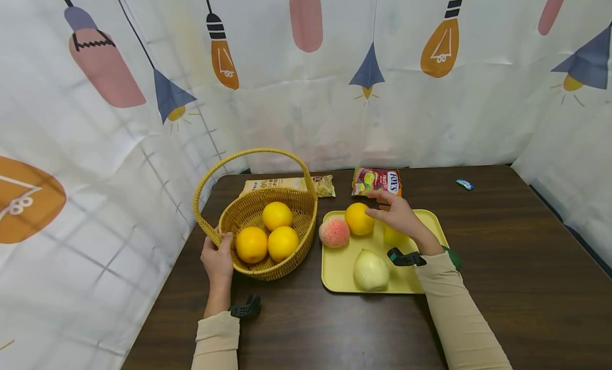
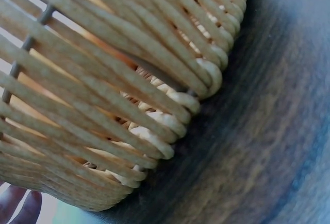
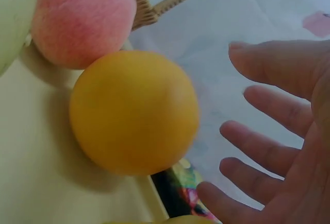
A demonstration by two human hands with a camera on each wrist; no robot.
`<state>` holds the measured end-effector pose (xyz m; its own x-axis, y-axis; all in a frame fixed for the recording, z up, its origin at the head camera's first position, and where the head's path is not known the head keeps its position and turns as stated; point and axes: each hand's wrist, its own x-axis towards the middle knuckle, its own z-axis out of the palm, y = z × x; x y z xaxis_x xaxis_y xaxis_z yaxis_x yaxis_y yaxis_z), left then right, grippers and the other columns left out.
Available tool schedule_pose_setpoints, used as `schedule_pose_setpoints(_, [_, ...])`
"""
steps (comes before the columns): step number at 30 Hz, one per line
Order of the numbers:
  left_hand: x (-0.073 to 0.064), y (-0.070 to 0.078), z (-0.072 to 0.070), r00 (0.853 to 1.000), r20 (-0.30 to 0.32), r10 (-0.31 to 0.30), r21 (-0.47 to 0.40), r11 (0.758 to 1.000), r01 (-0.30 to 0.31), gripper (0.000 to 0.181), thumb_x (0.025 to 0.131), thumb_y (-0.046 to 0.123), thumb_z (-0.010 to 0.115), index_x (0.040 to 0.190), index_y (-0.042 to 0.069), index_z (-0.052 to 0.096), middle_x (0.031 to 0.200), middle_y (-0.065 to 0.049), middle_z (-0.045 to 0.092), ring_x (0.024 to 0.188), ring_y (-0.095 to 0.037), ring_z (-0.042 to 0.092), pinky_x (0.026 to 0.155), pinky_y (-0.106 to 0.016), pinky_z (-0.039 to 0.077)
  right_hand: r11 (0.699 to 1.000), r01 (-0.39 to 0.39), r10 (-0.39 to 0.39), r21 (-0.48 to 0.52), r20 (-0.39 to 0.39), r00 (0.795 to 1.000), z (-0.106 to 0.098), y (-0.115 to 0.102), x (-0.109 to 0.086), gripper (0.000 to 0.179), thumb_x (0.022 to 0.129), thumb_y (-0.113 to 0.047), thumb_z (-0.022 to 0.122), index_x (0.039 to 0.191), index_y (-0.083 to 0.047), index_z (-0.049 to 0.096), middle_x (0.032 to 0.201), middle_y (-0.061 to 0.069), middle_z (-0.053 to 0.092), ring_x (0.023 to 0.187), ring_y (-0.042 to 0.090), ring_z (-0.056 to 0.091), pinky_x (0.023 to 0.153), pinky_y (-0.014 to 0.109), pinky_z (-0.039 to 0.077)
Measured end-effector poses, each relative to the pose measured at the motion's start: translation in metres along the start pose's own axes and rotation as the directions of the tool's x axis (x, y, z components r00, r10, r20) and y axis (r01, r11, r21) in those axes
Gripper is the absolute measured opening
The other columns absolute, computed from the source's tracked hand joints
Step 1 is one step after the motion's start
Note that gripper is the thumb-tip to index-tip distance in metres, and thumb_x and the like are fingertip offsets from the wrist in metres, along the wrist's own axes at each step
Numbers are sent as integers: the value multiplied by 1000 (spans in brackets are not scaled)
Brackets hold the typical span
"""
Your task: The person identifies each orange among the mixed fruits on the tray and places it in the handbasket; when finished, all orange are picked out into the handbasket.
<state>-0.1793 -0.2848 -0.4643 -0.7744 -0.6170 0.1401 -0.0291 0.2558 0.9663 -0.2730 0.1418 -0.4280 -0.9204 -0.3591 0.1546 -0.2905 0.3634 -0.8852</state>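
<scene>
My left hand grips the left rim of a woven wicker basket, at the foot of its tall handle. Inside the basket lie three oranges. Over a yellow tray, my right hand is spread beside another orange. In the right wrist view, a gap shows between its fingers and that orange. A pink peach touches or nearly touches the orange. A pale green, onion-shaped item lies nearer me. Partly hidden under the right hand is a yellow fruit.
Behind the basket lies a yellow snack packet. A colourful Fox's candy bag stands behind the tray, and a small blue wrapper lies farther right. Something dark green shows behind the right forearm. A printed curtain borders the table.
</scene>
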Motion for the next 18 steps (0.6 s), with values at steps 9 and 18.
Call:
schedule_pose_setpoints(9, [1,0,1,1000,-4,19,-10,1000,-19,38,96,33,59,118,1,61,116,-8,61,78,-14,50,63,-17,40,997,79,-77,-19,89,993,9,11,4,60,90,-21,71,142,-1,47,146,16,46,137,36,38,113,51,25])
schedule_pose_setpoints(18, [0,1,1,1000,-4,13,-16,1000,-13,38,97,31,59,120,1,60,121,-11,61,82,-16,49,66,-18,39,983,66,-43,-174,132,990,13,11,3,71,85,-23,78,146,-10,44,148,12,44,129,35,46,103,53,38])
